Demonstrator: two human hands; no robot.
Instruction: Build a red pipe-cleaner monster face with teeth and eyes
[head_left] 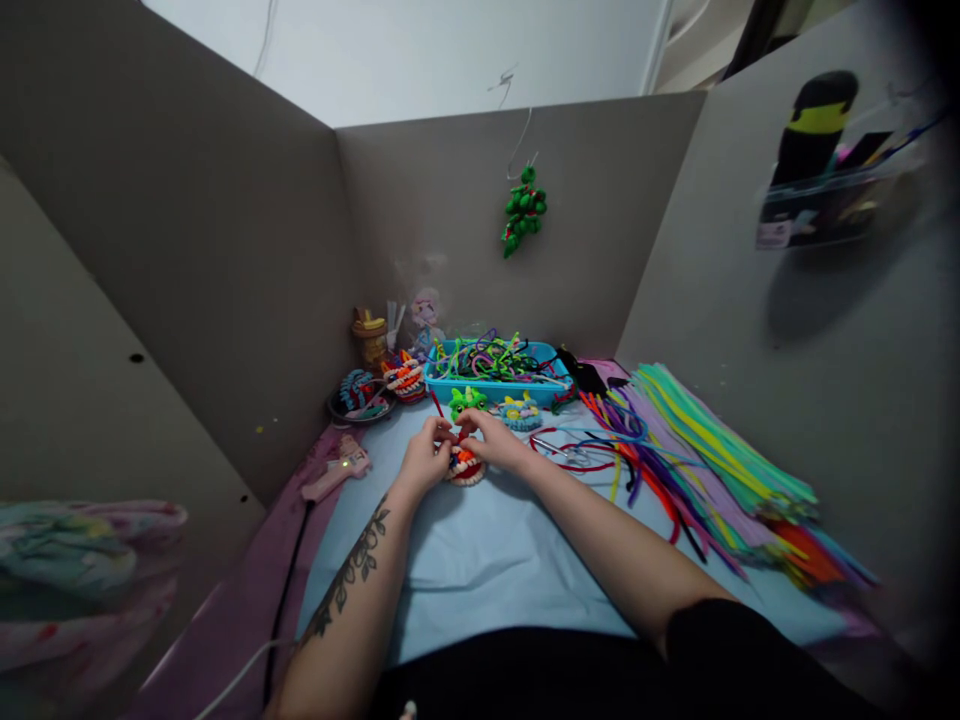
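Between my hands, low over the blue cloth, is a small pipe-cleaner figure [466, 468] in orange, white and red with a bit of dark blue. My left hand [429, 455] grips its left side with bent fingers. From above right, my right hand [491, 437] pinches at its top, and the fingers hide part of it. A red pipe cleaner [437, 403] sticks up just behind my left fingertips; where its lower end goes is hidden. Right behind my hands sit a green pipe-cleaner figure [466, 400] and a blue and yellow one [521, 410].
A blue basket [499, 388] full of loose pipe cleaners stands at the back. Bundles of long pipe cleaners [705, 440] lie to the right, scissors [551, 447] nearer. At left are a pink glue gun [337, 472], a dark bowl [361, 412] and an orange figure [405, 378]. Grey panels enclose the table.
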